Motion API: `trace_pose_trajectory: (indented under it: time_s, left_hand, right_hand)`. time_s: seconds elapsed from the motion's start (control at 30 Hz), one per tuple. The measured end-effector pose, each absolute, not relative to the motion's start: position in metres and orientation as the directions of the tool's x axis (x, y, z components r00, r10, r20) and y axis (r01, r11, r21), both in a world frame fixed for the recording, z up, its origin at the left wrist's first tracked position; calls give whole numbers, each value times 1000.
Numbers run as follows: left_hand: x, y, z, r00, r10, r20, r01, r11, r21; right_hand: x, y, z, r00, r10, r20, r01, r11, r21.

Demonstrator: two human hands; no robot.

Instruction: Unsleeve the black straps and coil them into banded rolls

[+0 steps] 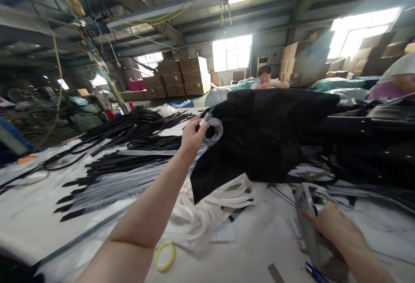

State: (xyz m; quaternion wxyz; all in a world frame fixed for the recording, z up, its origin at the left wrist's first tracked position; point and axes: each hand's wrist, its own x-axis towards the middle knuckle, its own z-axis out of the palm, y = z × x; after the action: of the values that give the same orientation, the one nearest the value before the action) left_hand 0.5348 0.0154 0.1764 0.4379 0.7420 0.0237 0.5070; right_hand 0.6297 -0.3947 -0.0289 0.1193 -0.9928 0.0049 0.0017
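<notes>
My left hand (193,135) reaches out over the table, its fingers pinched on a coil of clear grey strip (218,132). Right behind the coil spreads a large black fabric piece (259,131), its near corner hanging down; whether my fingers also grip the fabric, I cannot tell. At lower right, my right hand (337,224) is closed over a grey metal device (306,207), blurred, its kind unclear. Beneath the black fabric lies a loose heap of white strips (201,214).
Black straps (136,123) and grey strips (126,179) cover the table's left side. A yellow ring (164,257) and a blue pen-like item (314,272) lie near the front. More black material (372,144) is piled at right. Another person (266,80) is beyond the table.
</notes>
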Motion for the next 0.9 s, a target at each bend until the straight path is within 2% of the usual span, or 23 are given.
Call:
trace_pose_trajectory:
  time_s: [0.07,0.13,0.2,0.23,0.27,0.3,0.37,0.43,0.5,0.53,0.63,0.73,0.8,0.83,0.9]
  left_hand:
    - [522,13,176,571,446,690,-401,-581,708]
    - [510,9,175,630,427,648,-411,-525,745]
    - [494,2,177,663,378,646,-408,-541,736]
    - [483,-4,178,681,328,654,-402,-580,709]
    - [470,-11,179,713,250,655,-396,-628,670]
    - [456,-20,178,759,142,635,-398,-672,625]
    - [425,-41,170,850,-137,508,-441,-713,546]
    - [395,-63,152,857,-408,314,-515,-687,513]
    - [373,-79,129,798,-585,147,-564,-638,523]
    - [365,-83,118,774,-627,89,-566,-621,542]
    - [350,-82,103,782,-623,21,-486,-588,647]
    - [346,-66,109,865,-499,54,-306,-440,845]
    - [348,-53,113,919,-390,54,-131,-174,976]
    - [351,-48,112,943,-332,35,-38,-1,999]
    - [360,-40,104,968,-244,-53,137,341,930]
  right_hand:
    - [625,-383,-13,981,72,179,120,-955,-272]
    - [615,-367,10,947,119,297,245,-866,-435]
    - [602,-347,37,964,153,217,264,-612,-746]
    - [594,-337,51,974,193,115,186,-406,-895]
    - [586,-328,62,964,267,5,53,-173,-984]
    - [577,-321,73,931,356,-86,-110,47,-993]
    - [562,-309,86,874,448,-187,-361,344,-867]
    - [550,-301,90,885,386,-260,-430,463,-775]
    - [540,-297,85,926,242,-291,-374,478,-795]
    - [534,-296,81,945,180,-274,-327,460,-825]
    - [517,-302,65,983,75,-167,-183,379,-907]
    - [496,-320,51,997,-9,-80,-73,315,-946]
    - [483,-336,43,999,-33,-35,-23,302,-953]
    - [476,-343,40,1000,-21,-20,-13,307,-952]
    - [462,-354,33,999,43,-9,-23,331,-943]
